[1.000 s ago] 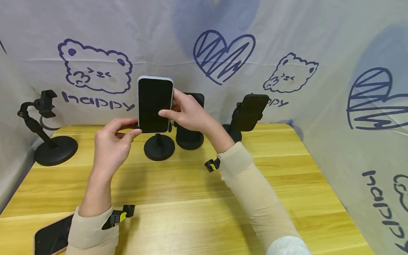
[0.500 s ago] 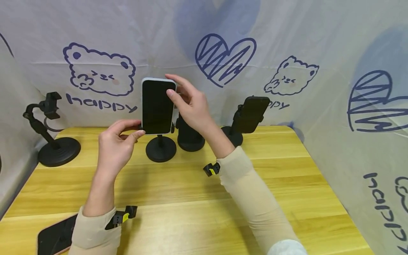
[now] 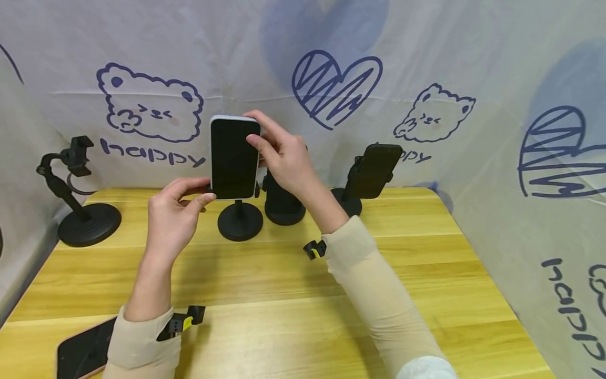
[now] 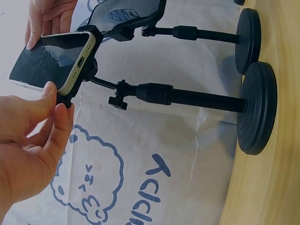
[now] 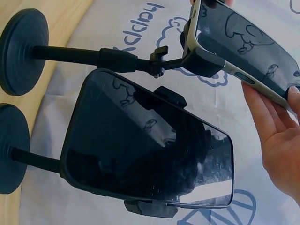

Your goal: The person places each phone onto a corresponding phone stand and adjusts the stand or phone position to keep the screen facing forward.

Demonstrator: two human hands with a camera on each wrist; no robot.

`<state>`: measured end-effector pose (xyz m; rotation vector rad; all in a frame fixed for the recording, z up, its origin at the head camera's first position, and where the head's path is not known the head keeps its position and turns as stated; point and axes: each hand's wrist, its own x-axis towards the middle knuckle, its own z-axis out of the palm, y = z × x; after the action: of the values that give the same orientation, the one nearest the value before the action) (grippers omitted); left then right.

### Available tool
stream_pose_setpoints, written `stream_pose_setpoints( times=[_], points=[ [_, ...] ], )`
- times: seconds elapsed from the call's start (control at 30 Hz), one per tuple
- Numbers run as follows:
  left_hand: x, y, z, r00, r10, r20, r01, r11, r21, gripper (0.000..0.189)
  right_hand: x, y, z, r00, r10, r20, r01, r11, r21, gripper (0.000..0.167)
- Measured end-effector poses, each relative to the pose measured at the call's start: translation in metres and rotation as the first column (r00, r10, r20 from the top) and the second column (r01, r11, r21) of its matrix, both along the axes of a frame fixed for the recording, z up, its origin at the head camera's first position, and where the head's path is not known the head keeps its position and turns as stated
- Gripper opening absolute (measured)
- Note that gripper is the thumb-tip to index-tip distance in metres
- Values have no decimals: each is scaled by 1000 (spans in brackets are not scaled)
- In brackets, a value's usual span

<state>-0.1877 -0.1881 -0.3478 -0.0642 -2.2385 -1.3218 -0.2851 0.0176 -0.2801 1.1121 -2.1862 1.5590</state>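
A white-edged smartphone [image 3: 234, 158] stands upright in a black phone stand [image 3: 240, 222], its dark screen toward me. My left hand [image 3: 172, 218] pinches the stand's clamp at the phone's lower left corner; the left wrist view shows thumb and fingertips on the clamp arm [image 4: 64, 98]. My right hand [image 3: 289, 158] grips the phone's upper right edge, thumb on the screen and fingers behind. In the right wrist view, the other clamp arm [image 5: 204, 62] sits against the phone's side, below the right fingers.
Just right stands another stand holding a black phone [image 5: 150, 145], partly behind my right hand in the head view. A third mounted phone [image 3: 374, 171] is farther right. A stand with a bare clamp [image 3: 78, 156] is at left; a phone [image 3: 85, 347] lies front left on the wooden table [image 3: 265, 326].
My right hand has slid up the phone's right edge, its thumb now near the top of the screen. The left hand has stayed at the clamp. The head view has shifted slightly.
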Motion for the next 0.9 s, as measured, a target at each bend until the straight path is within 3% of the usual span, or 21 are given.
stream_pose_setpoints(
  times=[0.4, 0.9],
  points=[
    [1, 1, 1, 1000, 2, 22, -2, 1000, -5, 29, -1, 2, 0, 999, -4, -47, 6, 999, 43, 37],
    [2, 2, -1, 1000, -4, 11, 4, 1000, 13, 29, -2, 2, 0, 986, 2, -165, 16, 994, 107, 38]
  ],
)
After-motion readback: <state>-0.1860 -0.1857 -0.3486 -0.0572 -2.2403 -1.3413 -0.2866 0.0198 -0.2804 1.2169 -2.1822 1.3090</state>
